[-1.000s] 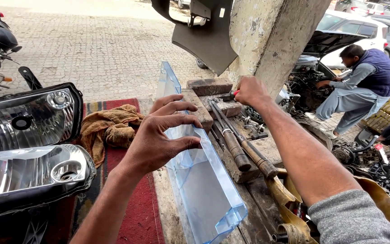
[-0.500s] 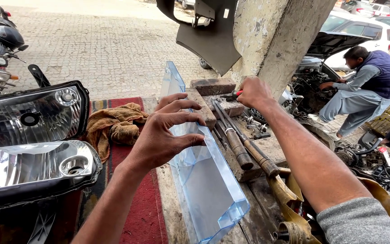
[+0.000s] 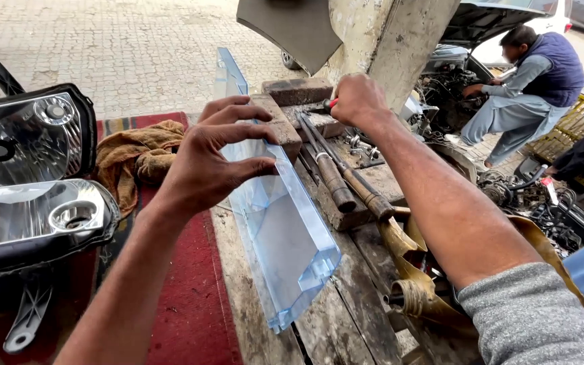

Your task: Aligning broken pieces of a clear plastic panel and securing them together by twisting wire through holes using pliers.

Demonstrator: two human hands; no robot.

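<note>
The left hand [image 3: 207, 159] is resting against a clear blue-tinted plastic lens cover [image 3: 275, 216], which is standing on its long edge on the worn wooden table [image 3: 346, 324] and running away from the viewer. The grip of this hand is spread, with its fingers [image 3: 238, 128] lying flat across the near face of the cover's upper part and the thumb pressing lower on the same face; most of the cover is extending below and in front of the hand, and its far tip is rising behind the fingers.

The right hand [image 3: 356, 101] is reaching further back over the table, its grip curled tight around a tool with a red handle [image 3: 330, 104], of which only a small part is showing. This hand is well apart from the cover.

Between the 2 hands, a brick [image 3: 280, 125] is lying just beside the cover, and several long rusty metal rods [image 3: 336, 179] are lying side by side on the table. To the left, 2 headlight housings [image 3: 32, 176] are sitting above a red rug [image 3: 184, 304], with a brown rag [image 3: 136, 159] bunched nearby. At the upper right, another person [image 3: 528, 88] is crouching at a car's open engine bay.
</note>
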